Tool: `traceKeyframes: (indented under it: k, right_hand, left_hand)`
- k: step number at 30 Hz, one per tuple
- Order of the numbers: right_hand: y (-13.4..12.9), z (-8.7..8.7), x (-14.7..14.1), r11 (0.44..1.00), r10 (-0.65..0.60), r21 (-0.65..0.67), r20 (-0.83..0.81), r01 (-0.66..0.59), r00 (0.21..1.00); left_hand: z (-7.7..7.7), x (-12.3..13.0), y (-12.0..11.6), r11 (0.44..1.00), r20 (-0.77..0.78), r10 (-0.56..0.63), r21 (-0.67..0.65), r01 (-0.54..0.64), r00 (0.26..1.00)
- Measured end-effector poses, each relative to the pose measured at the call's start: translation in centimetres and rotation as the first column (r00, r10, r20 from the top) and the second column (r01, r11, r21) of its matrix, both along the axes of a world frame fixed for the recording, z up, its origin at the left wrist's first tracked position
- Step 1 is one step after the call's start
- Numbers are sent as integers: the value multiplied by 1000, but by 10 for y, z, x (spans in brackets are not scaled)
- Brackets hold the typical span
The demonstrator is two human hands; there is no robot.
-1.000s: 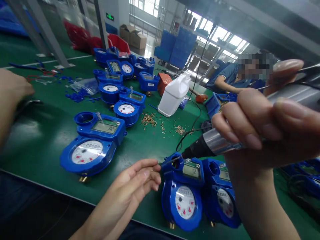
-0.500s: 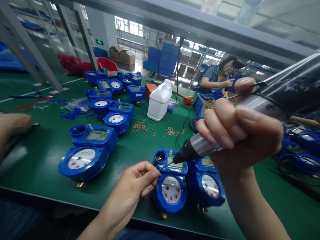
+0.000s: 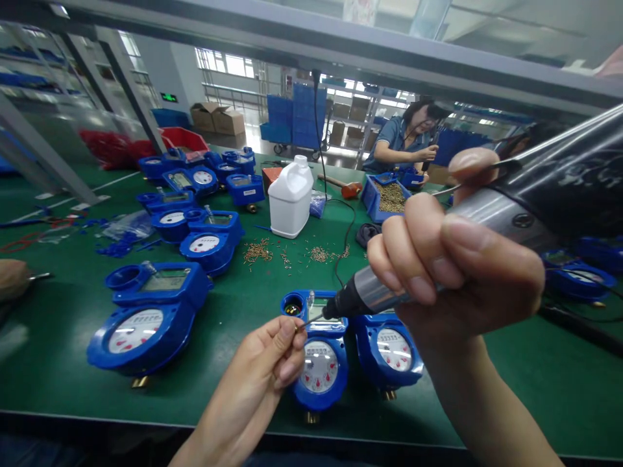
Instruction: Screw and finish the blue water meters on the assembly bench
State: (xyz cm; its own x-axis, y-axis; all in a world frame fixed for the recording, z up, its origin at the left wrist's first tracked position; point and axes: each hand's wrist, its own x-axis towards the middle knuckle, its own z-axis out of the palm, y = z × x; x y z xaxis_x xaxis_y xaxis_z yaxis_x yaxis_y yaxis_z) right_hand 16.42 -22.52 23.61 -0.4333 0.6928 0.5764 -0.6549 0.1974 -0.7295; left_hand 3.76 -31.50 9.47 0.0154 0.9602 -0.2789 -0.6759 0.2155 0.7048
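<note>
My right hand is wrapped round a black and silver electric screwdriver, whose thin bit points down to the left. At the bit's tip, my left hand pinches a tiny piece, seemingly a screw, mostly hidden by the fingers. Just right of those fingers is a blue meter with a white dial and an open round well. A second blue meter stands beside it, partly behind my right hand. Another blue meter sits to the left.
Loose screws lie mid-table near a white jug. A blue bin holds many small brass-coloured parts. Several meters stand at the back left. A hammer lies behind. Another person's hand is at the left edge; a person sits opposite.
The view has shifted, so the table items appear further left. The screwdriver bit's tip and my left fingers are still together, now over the meter's left edge. The person opposite has raised a hand tool upright.
</note>
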Motion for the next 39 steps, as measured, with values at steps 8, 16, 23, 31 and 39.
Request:
traceKeyframes:
  k: [8,16,23,31,39]
  right_hand:
    - [3,-10,1,996,85,24,-30,-85,996]
    - [22,-2,17,989,-126,81,14,124,992]
    - [61,-22,24,969,-213,143,90,199,973]
    - [76,-32,17,983,-157,106,70,149,985]
    - [66,-48,6,996,-86,29,157,83,984]
  left_hand:
    - [-2,7,-1,1000,-90,-2,-3,1,996]
    - [-15,-11,-19,924,-609,286,-30,-382,740]
    - [-57,6,-13,948,-614,140,-143,-284,777]
    - [-63,0,-5,944,-483,93,-236,-231,871]
    - [-65,-25,-19,909,-537,105,-291,-300,837]
